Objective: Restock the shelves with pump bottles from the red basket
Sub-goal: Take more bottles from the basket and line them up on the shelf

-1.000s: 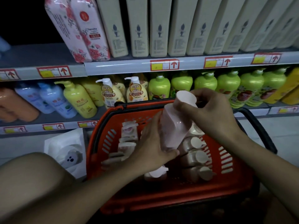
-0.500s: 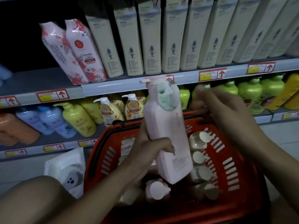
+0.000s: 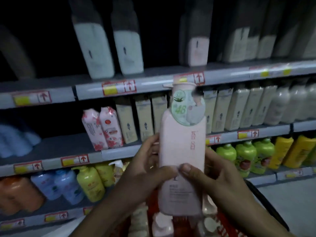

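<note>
head view, dim light. a pink pump bottle is held upright in front of the shelves, above the red basket, its pump head level with the front edge of the upper shelf. a round green sticker covers the bottle's neck. the left hand grips the bottle's left side, thumb laid across the front; the right hand grips the right side, its thumb meeting the left thumb at the middle of the bottle's front. more pale pump bottles lie in the basket below the held one, only partly seen. on the upper shelf stand tall white bottles, blurred. the middle shelf carries two pink floral refill pouches near its left part, then a row of cream boxes running toward its right end. the lower shelf holds orange, pale blue and yellow pump bottles on the left, green bottles and yellow bottles on the right. red-bordered price tags run along the shelf edges.
</note>
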Available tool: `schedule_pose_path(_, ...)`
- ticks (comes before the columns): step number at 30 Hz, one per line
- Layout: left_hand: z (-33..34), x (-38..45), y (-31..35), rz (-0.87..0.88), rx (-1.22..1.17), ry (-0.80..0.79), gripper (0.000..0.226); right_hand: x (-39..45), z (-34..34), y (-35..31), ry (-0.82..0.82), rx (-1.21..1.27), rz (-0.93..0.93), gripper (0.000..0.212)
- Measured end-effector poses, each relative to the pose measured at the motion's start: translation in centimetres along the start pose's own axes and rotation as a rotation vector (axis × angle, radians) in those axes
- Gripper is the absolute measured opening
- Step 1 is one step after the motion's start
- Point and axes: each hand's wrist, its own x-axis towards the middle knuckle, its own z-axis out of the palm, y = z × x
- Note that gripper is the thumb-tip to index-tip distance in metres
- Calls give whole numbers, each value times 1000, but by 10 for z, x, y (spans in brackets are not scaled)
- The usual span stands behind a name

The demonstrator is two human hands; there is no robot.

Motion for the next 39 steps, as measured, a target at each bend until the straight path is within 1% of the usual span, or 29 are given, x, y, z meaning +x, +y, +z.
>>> schedule_pose_path(3,-3,8,42,78,93,102,60,17,-2,-35,29,4,-75,42)
schedule_pose_path(7,0,23,81,153,158,177,47,44,-2,-70,18,-6,-124,53)
schedule_pose_path(9,-1,34,90,173,190,173,51,55,-5,-79,33,-19,-128,60)
schedule_pose_path(11,-3,46,95,182,236,165,61,64,-9,-84,41,-38,-130,62)
schedule_pose_path(12,-4,52,97,200,263,162,62,69,-12,-86,46,-46,-144,62)
schedule_pose_path(14,-6,67,104,269,310,146,56,82,-15,-91,67,-64,-197,61)
schedule_pose_path(17,-11,96,129,365,337,127,52,111,-20,-109,114,-109,-328,54)
schedule_pose_path(20,-17,133,158,465,375,154,56,150,-24,-137,109,-173,-499,45)
schedule_pose_path(22,-22,160,173,507,406,190,58,180,-28,-153,82,-203,-558,43)
schedule_pose_path(25,-26,195,182,489,392,233,52,225,-33,-165,54,-245,-573,45)
schedule_pose_path(27,-31,214,183,476,406,267,48,253,-36,-163,31,-259,-551,46)
schedule_pose_path(30,-36,239,178,455,390,291,48,285,-40,-155,-11,-278,-516,52)
schedule_pose_path(34,-40,267,167,445,386,308,49,317,-50,-141,-34,-303,-502,55)
schedule_pose_path(39,-33,299,164,451,479,330,50,339,-64,-129,-2,-306,-425,53)
